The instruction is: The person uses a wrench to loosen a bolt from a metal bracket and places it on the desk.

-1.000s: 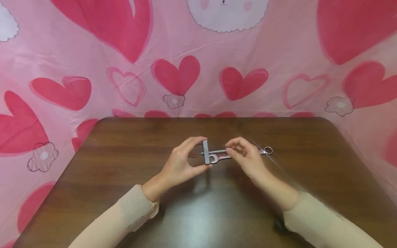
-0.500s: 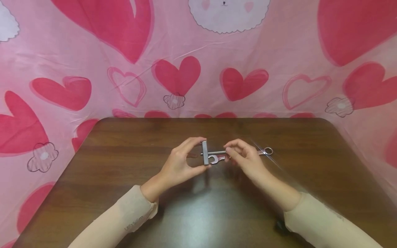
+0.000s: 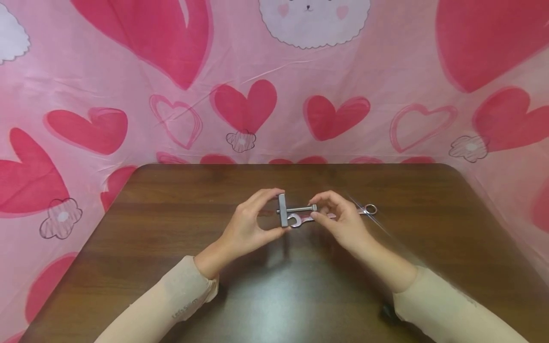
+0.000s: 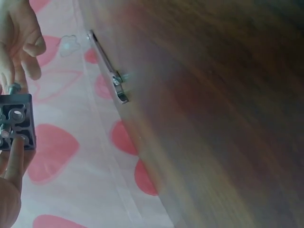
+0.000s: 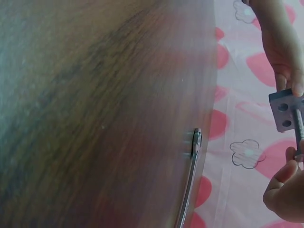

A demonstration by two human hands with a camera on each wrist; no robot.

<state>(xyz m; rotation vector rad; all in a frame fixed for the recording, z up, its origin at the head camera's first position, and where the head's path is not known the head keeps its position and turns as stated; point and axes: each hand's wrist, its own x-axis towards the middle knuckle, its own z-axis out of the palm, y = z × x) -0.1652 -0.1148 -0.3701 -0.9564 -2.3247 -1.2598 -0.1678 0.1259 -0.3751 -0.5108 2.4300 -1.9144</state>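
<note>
My left hand [image 3: 246, 221] grips a grey metal block [image 3: 283, 210] by its upper and lower ends, fingers at the top and thumb at the bottom. Several holes show in the block's face [image 4: 20, 116] in the left wrist view. A long bolt [image 3: 298, 209] runs through it, its threaded tip poking out on the left side. At the bolt's head [image 3: 314, 207], the thumb and forefinger of my right hand [image 3: 340, 216] are curled round from either side. In the right wrist view those fingers [image 5: 285, 173] sit right at the head, below the block [image 5: 283, 114].
A combination wrench [image 3: 296, 220] lies on the brown wooden table [image 3: 206, 190] behind the block and right hand, its ring end [image 3: 371, 209] to the right. A pink cloth [image 3: 287, 62] printed with hearts hangs behind the table.
My right thumb and forefinger have loosened and spread apart, so the bolt's head now shows between them. The left hand and block have hardly moved.
</note>
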